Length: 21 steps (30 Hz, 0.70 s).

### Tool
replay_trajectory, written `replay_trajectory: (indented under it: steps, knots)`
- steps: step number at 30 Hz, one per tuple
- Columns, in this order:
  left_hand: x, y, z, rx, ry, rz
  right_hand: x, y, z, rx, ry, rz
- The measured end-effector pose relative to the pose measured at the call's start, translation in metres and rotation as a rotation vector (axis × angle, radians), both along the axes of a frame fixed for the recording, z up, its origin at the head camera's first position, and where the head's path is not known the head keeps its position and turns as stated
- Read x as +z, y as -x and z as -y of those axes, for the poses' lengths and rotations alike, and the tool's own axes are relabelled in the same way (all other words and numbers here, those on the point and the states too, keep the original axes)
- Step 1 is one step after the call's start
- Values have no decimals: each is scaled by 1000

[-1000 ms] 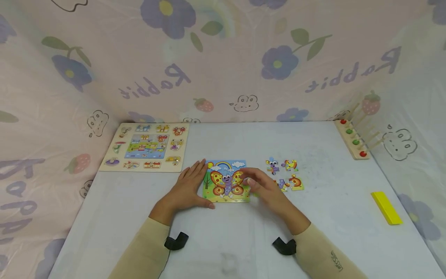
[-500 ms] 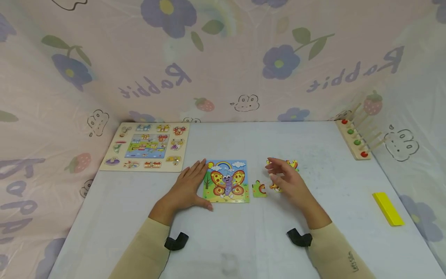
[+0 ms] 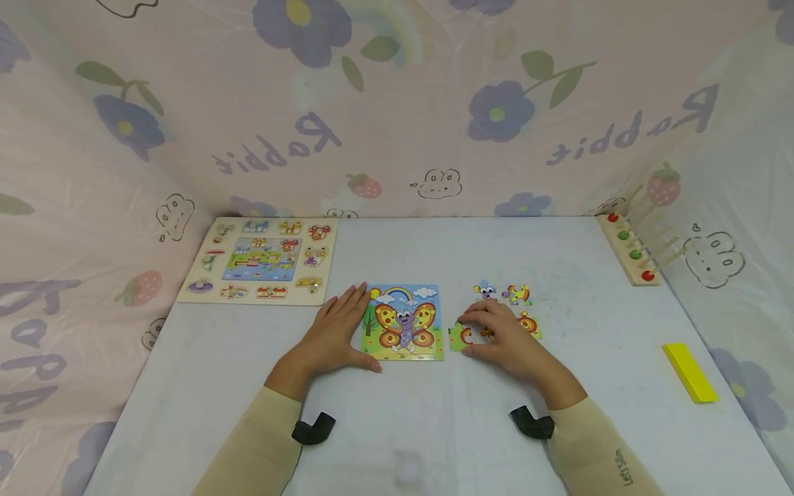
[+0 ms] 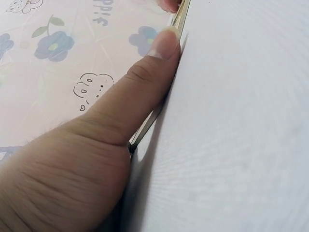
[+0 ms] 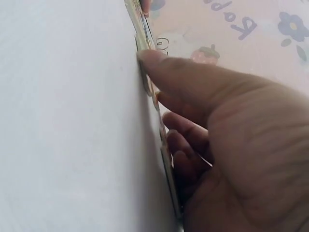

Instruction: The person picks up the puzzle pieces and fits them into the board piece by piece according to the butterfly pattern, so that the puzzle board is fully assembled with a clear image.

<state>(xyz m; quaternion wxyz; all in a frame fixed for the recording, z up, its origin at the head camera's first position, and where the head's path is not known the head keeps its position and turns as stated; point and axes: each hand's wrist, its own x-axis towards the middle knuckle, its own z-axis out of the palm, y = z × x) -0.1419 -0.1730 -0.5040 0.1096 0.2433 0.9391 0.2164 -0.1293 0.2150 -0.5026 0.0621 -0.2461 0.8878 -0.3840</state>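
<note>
A square butterfly jigsaw puzzle lies flat at the middle of the table. My left hand rests at its left side, fingers straight along the edge and thumb stretched out by the lower corner. Right of the puzzle, my right hand pinches a green puzzle piece with a red curve, thumb at its near edge and a finger at its far edge. The piece lies on the table, apart from the puzzle. In the right wrist view the thumb touches the piece's edge. My right hand partly hides other pieces.
Loose puzzle pieces surround the right hand: a purple-headed one, a yellow-red one and an orange spiral one. A wooden picture board lies at back left. A peg rack and yellow block stand right.
My right hand moved right from the puzzle's edge over the loose pieces, then came back down onto the green piece and took hold of it. The left hand stayed in place.
</note>
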Motion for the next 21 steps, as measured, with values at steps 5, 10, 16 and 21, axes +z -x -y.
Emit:
replay_trajectory:
  steps: [5, 10, 16, 21]
  knots:
    - [0, -1, 0, 7, -9, 0, 3, -2, 6, -27, 16, 8]
    - [-2, -1, 1, 4, -7, -5, 4, -4, 8, -80, 61, 95]
    - [-2, -1, 0, 6, -6, -2, 5, -6, 10, -145, 148, 143]
    - [0, -1, 0, 2, -19, -8, 7, -7, 13, -196, 206, 81]
